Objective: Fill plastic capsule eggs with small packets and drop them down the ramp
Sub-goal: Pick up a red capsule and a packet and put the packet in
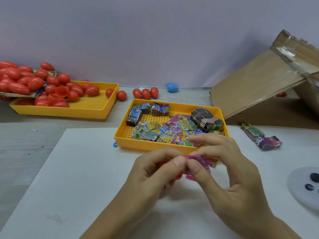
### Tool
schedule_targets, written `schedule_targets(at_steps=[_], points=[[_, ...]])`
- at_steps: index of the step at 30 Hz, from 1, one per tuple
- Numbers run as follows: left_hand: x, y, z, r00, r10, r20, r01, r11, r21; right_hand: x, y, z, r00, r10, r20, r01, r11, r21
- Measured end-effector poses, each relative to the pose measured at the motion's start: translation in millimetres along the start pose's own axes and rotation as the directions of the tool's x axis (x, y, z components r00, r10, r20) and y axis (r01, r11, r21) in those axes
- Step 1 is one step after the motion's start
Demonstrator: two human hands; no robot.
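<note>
Head view: the fingers [179, 162] of both hands meet low in the middle over a white sheet [77, 178] on the worktop [25, 135]. The left hand [151, 175] curls round a red capsule egg half [178, 175], mostly hidden behind its fingers, while the right hand [229, 171] pinches a pink packet [198, 164] between thumb and forefinger, right at the egg half. Just beyond the hands sits a yellow tray [120, 135] holding loose colourful packets [155, 131] and banded bundles of packets [206, 120]. Two more bundles [260, 138] lie on the sheet to the right of that tray. Farther right a cardboard ramp [255, 83] slopes up toward the right edge. At the far left a second yellow tray [96, 111] holds red capsule eggs [51, 88], with more heaped on cardboard behind it. Three red eggs [145, 93] stand between the trays by the wall, and a blue egg [172, 87] lies near them. A pale round disc [300, 187] with dark spots shows at the right edge.
</note>
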State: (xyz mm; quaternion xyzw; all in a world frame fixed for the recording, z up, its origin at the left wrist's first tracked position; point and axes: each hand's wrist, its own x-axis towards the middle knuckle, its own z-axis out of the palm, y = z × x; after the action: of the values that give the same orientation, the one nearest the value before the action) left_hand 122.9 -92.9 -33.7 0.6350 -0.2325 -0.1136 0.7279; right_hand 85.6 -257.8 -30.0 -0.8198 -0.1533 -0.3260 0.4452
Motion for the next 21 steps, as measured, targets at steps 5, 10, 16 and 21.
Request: schedule_targets(at_steps=[5, 10, 16, 21], points=[[1, 0, -1, 0.998, 0.058, 0.015, -0.058, 0.998, -0.022, 0, -1, -3, 0.995, 0.096, 0.032, -0.099, 0.988, 0.120], [1, -1, -2, 1.000, -0.011, 0.019, 0.013, 0.998, -0.060, 3, -2, -7, 0.994, -0.060, 0.090, 0.058, 0.998, 0.016], [1, -1, 1, 0.995, 0.067, -0.068, -0.066, 0.998, 0.008, 10, -1, -15, 0.987, -0.143, 0.075, 0.152, 0.979, -0.139], [1, 0, 1, 0.993, 0.073, -0.092, -0.074, 0.997, -0.003, 10, -1, -17, 0.985, -0.124, 0.117, 0.137, 0.984, -0.115]])
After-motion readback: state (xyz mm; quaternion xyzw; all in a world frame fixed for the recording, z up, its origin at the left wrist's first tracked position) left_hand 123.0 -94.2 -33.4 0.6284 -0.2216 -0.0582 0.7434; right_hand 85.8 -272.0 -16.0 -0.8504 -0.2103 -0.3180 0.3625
